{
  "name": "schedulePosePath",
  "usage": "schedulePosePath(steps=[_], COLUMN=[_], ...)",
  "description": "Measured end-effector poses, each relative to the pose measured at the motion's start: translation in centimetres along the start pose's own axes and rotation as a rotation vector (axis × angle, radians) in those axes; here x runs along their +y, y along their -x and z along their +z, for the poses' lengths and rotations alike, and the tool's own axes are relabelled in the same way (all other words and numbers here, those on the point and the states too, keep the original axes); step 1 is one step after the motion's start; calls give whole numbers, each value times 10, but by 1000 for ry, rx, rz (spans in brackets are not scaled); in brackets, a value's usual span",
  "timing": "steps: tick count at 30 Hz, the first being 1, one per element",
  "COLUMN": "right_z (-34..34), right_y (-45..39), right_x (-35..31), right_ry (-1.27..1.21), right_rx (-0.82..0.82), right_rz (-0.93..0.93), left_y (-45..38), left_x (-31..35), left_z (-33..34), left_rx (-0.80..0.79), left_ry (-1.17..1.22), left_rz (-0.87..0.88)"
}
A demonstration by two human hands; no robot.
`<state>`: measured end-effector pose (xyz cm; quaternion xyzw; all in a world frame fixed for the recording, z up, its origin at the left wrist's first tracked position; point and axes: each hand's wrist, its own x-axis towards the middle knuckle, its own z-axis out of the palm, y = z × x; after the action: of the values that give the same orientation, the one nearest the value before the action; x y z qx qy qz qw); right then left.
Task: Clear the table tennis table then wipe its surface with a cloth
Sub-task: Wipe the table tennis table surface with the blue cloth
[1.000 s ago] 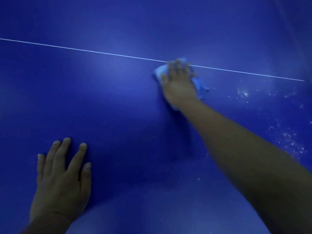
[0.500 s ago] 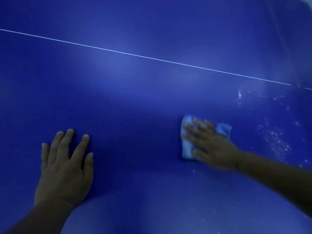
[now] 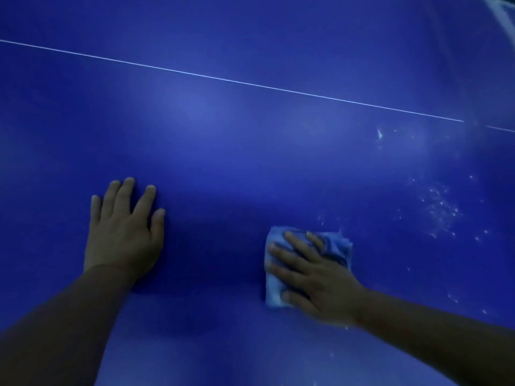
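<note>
On the blue table tennis table (image 3: 223, 151), the right hand (image 3: 315, 277) presses a folded light-blue cloth (image 3: 274, 288) with straight spread fingers, while the left hand (image 3: 122, 232) rests flat, fingers extended, near white specks (image 3: 440, 207)

Left hand (image 3: 122, 232) lay flat, palm down, fingers straight and slightly spread, thumb out to the right, pointing far. Left forearm ran back to the near left corner. Right hand (image 3: 312, 277) pressed down palm first, fingers (image 3: 281, 253) straight and spread, aimed left and far. Right forearm stretched in from the near right edge, wrist a little blurred.
</note>
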<state>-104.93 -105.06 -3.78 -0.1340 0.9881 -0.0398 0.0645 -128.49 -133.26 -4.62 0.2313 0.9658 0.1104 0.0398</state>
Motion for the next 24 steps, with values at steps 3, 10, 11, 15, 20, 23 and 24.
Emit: schedulePosePath(steps=[3, 10, 11, 15, 20, 23, 24], right_z=[-7, -17, -10, 21, 12, -4, -6], right_y=[-6, -49, -40, 43, 53, 6, -6], right_x=[22, 71, 51, -69, -63, -8, 3], right_ry=[7, -111, -79, -28, -42, -112, -139], right_rx=[-35, 62, 60, 47, 9, 49, 67], right_rz=[-9, 636, 571, 180, 82, 562, 664], left_y=[1, 84, 104, 172, 210, 210, 209], left_x=[7, 15, 15, 11, -5, -11, -12], left_z=[-5, -14, -13, -10, -5, -1, 0], left_rx=[3, 43, 32, 20, -125, -154, -152], left_ry=[-93, 98, 111, 146, 32, 36, 37], left_rz=[16, 101, 133, 254, 381, 397, 400])
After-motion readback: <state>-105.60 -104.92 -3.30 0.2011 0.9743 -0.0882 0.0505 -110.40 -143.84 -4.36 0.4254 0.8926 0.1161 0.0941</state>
